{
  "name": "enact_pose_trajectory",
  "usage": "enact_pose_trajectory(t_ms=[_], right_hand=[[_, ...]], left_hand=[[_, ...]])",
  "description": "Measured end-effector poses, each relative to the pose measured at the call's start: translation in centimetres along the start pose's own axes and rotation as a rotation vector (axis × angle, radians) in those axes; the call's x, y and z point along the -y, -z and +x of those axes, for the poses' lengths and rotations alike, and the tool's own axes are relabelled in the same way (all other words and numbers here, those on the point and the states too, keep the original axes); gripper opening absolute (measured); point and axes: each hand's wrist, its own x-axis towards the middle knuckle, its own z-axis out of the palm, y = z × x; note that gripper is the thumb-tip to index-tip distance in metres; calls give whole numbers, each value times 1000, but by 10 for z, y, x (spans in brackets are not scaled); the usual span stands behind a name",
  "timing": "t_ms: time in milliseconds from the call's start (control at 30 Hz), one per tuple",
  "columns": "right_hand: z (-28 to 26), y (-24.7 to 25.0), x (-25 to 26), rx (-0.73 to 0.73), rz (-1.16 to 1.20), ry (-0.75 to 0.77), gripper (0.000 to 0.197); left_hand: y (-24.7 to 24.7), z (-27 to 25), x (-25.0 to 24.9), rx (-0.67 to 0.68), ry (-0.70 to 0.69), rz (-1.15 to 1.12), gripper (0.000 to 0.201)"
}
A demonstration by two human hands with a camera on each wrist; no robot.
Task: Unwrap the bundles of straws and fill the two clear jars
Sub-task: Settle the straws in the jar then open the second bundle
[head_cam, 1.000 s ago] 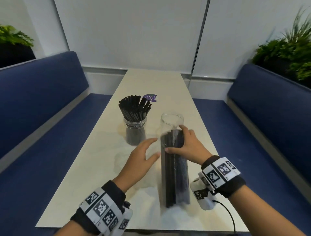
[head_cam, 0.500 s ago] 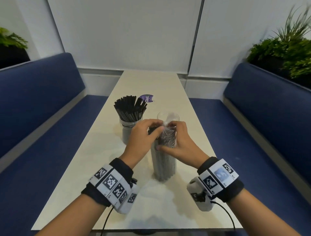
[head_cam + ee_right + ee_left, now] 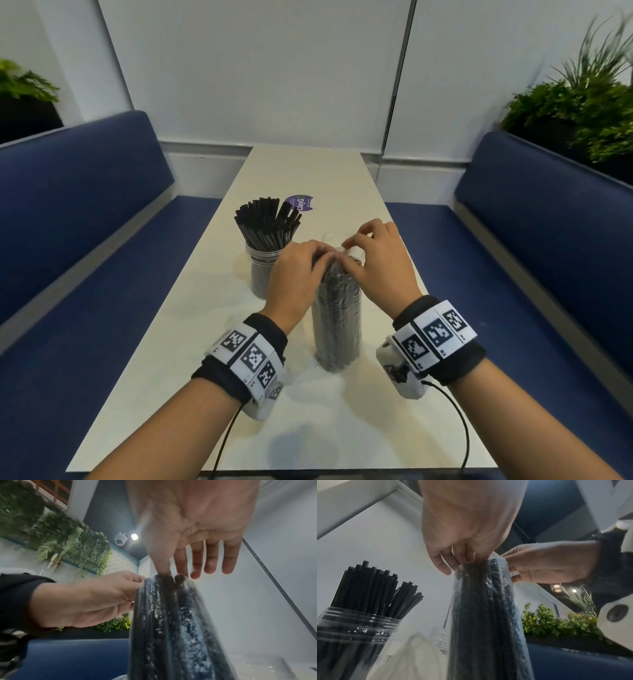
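Note:
A bundle of black straws (image 3: 337,322) in clear plastic wrap stands upright on the white table (image 3: 191,342). My left hand (image 3: 308,263) pinches the wrap at the bundle's top from the left. My right hand (image 3: 363,253) pinches it from the right with thumb and forefinger, its other fingers spread. The left wrist view shows the bundle (image 3: 486,615) between the left hand (image 3: 464,559) and the right hand (image 3: 547,566). A clear jar (image 3: 263,274) full of black straws stands to the left. The second clear jar's rim (image 3: 330,236) shows just behind the bundle.
A purple round sticker (image 3: 299,202) lies on the table beyond the jars. Blue padded benches (image 3: 85,222) run along both sides of the narrow table. Plants (image 3: 582,102) stand behind the right bench. Wrist cables (image 3: 459,421) hang near the table's front edge.
The bundle went from tilted in my right hand to standing upright. My left hand, open before, closed on the wrap's top, and both hands now pinch there.

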Motion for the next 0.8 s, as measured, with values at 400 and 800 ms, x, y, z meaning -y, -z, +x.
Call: enact_pose_trajectory(t_ms=[400,800], right_hand=[[13,12,6,14,535,-266,15],[13,18,9,31,128,-13,18]], left_hand=[[-12,-2,-4,-58,-28,-121,19],[1,8,-7,-3,-181,82,16]])
